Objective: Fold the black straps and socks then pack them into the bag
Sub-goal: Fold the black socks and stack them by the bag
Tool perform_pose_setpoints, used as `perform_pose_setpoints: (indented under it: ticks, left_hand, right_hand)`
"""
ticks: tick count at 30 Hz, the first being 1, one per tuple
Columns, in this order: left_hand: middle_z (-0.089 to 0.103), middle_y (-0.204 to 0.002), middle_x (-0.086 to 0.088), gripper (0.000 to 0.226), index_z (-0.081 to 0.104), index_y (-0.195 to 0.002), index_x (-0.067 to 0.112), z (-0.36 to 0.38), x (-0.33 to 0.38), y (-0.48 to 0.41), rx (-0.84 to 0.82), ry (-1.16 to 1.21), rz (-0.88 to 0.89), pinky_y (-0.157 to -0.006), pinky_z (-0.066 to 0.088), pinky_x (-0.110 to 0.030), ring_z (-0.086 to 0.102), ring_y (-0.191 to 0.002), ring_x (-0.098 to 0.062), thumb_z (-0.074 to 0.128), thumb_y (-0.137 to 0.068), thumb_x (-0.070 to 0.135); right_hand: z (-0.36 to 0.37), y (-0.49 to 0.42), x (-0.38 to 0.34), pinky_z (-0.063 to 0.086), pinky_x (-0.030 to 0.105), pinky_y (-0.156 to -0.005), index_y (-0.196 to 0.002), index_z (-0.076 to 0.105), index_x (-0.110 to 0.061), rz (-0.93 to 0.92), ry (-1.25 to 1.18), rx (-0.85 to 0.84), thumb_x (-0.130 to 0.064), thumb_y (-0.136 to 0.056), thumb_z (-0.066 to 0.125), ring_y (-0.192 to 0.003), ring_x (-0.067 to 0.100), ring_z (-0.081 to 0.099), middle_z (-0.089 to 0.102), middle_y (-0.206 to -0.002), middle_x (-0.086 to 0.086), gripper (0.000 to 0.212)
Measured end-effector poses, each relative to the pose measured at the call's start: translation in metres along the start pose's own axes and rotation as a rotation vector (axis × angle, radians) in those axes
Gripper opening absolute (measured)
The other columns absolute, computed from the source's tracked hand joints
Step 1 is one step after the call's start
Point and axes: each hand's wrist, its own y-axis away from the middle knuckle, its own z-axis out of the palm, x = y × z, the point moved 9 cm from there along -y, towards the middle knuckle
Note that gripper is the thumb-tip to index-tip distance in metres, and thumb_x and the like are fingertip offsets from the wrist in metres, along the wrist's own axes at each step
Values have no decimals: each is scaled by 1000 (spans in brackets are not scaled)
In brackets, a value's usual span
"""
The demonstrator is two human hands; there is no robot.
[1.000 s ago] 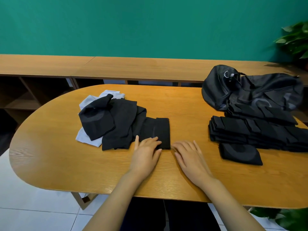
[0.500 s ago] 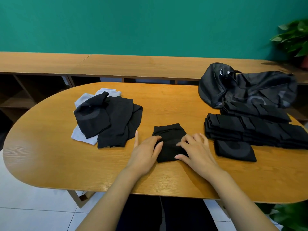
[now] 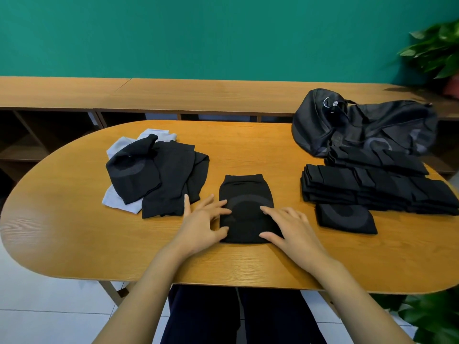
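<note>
Flanking one black strap at the table's middle, my left hand and right hand lie flat, fingers straight, pressing its side edges and gripping nothing. Its long axis runs 12 to 6 between them, both equally near. The bag sits at 2 o'clock, well apart, beyond the folded stack.

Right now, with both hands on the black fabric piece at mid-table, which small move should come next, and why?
Probably slide the black fabric piece with the grey arc right, beside the single folded black piece. It lies flat under the fingers of the left hand and right hand, and looks folded like that one.
</note>
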Motion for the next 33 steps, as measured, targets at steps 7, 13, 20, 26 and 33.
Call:
perform_pose_setpoints:
  ticks: [7,13,20,26,33]
  left_hand:
    - [62,-108,20,13,57,-87,37,-15,8,15,156,0,83,-117,-21,-40,44,-122,2,70,-84,37]
    - [60,-93,18,17,58,-102,29,-39,27,23,416,-1,165,-122,2,-39,52,-103,5,65,-87,28]
    - [59,-99,25,19,69,-102,38,-6,17,41,195,-73,219,-120,7,-48,47,-110,4,65,-84,38]
    - [61,-118,22,20,70,-102,35,-5,18,43,222,-66,196,-119,10,-48,43,-119,4,61,-84,40]
    - [57,-87,21,14,65,-96,27,-16,12,43,400,-38,6,-119,12,-43,52,-93,2,56,-91,36]
  right_hand:
    - [-2,-10,-7,36,35,-101,-106,63,-30,-96,87,167,-31,-86,71,-100,7,44,48,-99,-19,22]
    - [-20,-7,-14,28,34,-111,-86,40,-31,-133,-8,338,-7,-74,79,-104,6,60,67,-107,-12,48]
    - [10,13,6,11,25,-119,-135,48,-37,-124,-33,117,-32,-86,71,-117,-16,37,59,-122,-24,54]
    - [10,19,14,15,29,-118,-123,64,-33,-147,-3,178,-14,-84,73,-125,-13,36,55,-132,-20,44]
    - [-4,19,23,39,33,-101,-109,71,-27,-5,-87,364,-22,-90,66,-103,-1,49,62,-103,-19,21]
